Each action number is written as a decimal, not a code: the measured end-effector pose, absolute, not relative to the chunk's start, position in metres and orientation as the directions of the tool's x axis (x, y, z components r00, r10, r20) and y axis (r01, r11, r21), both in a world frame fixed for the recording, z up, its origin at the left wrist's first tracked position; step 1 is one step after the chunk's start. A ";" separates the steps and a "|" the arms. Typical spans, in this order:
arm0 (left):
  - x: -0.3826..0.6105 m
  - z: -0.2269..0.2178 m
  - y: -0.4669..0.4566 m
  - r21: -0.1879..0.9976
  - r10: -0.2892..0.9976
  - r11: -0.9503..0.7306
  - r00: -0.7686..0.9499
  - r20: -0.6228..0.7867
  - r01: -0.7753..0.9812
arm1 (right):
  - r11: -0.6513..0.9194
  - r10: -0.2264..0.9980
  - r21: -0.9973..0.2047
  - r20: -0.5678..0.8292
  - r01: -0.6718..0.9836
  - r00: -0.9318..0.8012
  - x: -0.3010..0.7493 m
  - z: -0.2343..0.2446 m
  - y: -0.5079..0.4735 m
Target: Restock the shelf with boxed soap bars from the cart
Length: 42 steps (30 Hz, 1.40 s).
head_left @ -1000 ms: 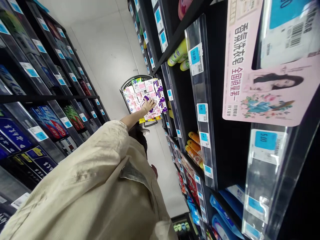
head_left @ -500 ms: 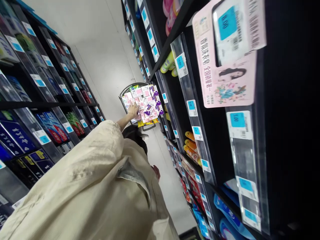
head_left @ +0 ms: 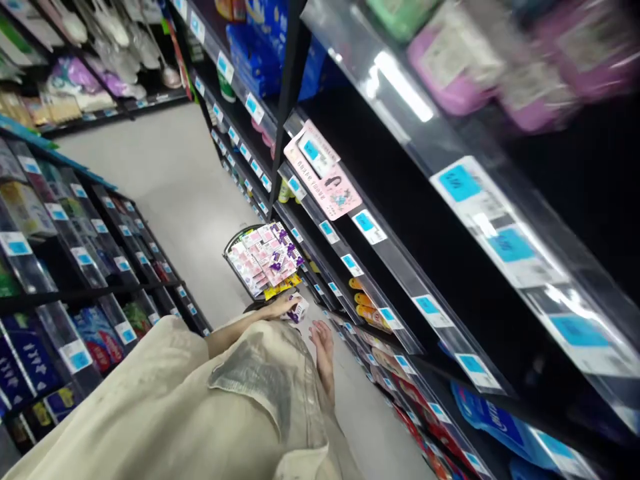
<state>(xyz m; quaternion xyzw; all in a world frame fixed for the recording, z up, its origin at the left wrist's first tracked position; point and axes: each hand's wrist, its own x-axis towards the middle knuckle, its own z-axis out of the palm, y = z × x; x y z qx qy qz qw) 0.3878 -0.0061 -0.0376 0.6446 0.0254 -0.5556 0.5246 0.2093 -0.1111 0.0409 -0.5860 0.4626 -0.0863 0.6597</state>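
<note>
My left hand (head_left: pixel 283 305) is closed on a small white-and-purple soap box (head_left: pixel 300 311), just beside the near end of a black shopping basket (head_left: pixel 234 237). Pink, white and purple LUX boxes (head_left: pixel 260 257) fill the basket to the top, and a yellow pack (head_left: pixel 281 287) shows at its near edge. To the right of the soap box, my right hand (head_left: pixel 323 337) is raised with its fingers apart and nothing in it.
A black shelf (head_left: pixel 400 267) with price tags runs along the right, holding orange bottles (head_left: pixel 369 305) and blue packs. Another shelf (head_left: pixel 95 287) lines the left, with toothpaste boxes on it. A pink sign (head_left: pixel 323 172) juts from the right shelf edge. Pale floor (head_left: pixel 170 193) lies between.
My left hand has come back from the boxes in the basket and now holds a soap box. My right hand has risen into fuller view. The camera view has turned and shifted.
</note>
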 end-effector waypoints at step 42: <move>0.400 0.099 -0.019 0.546 -0.819 0.009 0.320 -0.477 0.838 | 0.202 -0.865 -0.978 -0.153 0.053 0.477 0.253 0.132 -0.118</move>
